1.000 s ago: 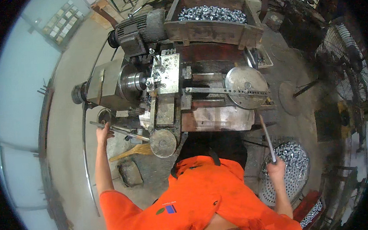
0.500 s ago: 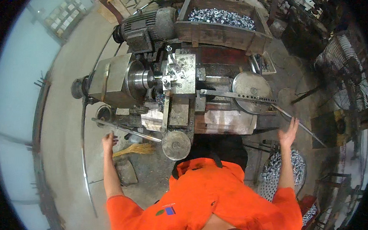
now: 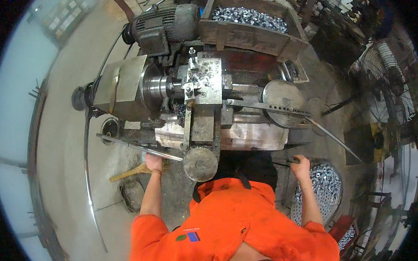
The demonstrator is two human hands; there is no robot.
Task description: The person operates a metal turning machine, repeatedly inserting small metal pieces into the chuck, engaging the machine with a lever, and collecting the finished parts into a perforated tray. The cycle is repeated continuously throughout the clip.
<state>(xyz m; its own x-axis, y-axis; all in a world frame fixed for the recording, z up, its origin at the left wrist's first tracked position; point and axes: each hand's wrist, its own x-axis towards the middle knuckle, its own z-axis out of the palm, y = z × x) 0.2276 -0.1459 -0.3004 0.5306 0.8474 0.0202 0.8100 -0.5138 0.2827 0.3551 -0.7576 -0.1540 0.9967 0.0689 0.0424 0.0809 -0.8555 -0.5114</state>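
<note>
Basically mid-cycle at the lathe [image 3: 253,136], by my read; exact stage couldn't be told. The left hand [image 3: 153,163] was just below the slanted steel lever [image 3: 135,147], near the round disc [image 3: 200,165] at its lower end; fingers partly hidden, couldn't tell whether they gripped the lever or only sat beside it. The right hand [image 3: 301,166] was off to the right, by the near edge of the perforated tray [image 3: 297,214], fingers curled in; something dark showed at the fingertips, but no telling what, or whether they held it.

The second rod [image 3: 333,140], sloping down from the large round plate [image 3: 283,100], had no hand on it. The tool block [image 3: 209,81] stood close to the chuck [image 3: 157,89], with a thin bright piece between; too small to say if cut or uncut.

Small metal parts [image 3: 324,181] lay heaped in the tray, and more filled the wooden crate [image 3: 247,38] behind the machine. One heap was probably finished, the other left to run; which was which didn't show.
</note>
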